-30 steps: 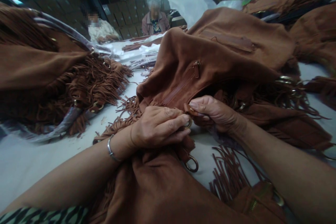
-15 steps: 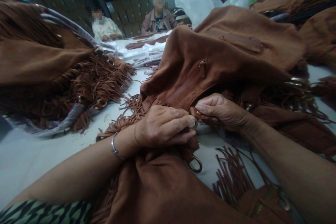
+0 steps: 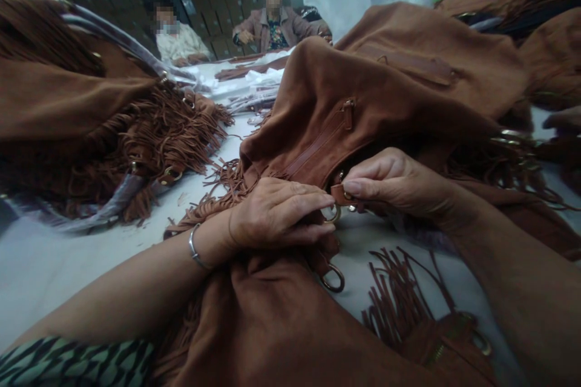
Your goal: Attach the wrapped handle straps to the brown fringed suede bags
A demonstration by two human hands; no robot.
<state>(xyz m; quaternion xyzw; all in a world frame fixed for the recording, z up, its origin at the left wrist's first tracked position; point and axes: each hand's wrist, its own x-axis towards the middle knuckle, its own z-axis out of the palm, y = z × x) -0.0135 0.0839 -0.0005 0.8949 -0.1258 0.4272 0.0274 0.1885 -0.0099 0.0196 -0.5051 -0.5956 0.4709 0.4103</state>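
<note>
My left hand (image 3: 284, 213) is closed around a gold metal ring (image 3: 333, 214) at the edge of a brown suede bag (image 3: 281, 320) that lies in front of me. Thumb and fingers of my right hand (image 3: 393, 184) pinch a short brown leather strap (image 3: 339, 195) with a gold stud, which meets the ring. Just below my left hand, a second ring (image 3: 334, 278) hangs from a tab of the same bag. Behind both hands rises another brown bag (image 3: 385, 91) with a zipped pocket. My left fingers partly cover the first ring.
Fringed brown bags (image 3: 59, 103) with plastic-wrapped handles are piled at left. Loose fringe (image 3: 394, 296) lies on the white table (image 3: 91, 272) at right. Two people (image 3: 275, 18) sit across the table, with stacked cartons (image 3: 222, 9) behind. A dark blurred shape shows at the right edge.
My right hand has shifted slightly up and right with the strap, so more of the strap shows. The person opposite has raised and spread their arms.
</note>
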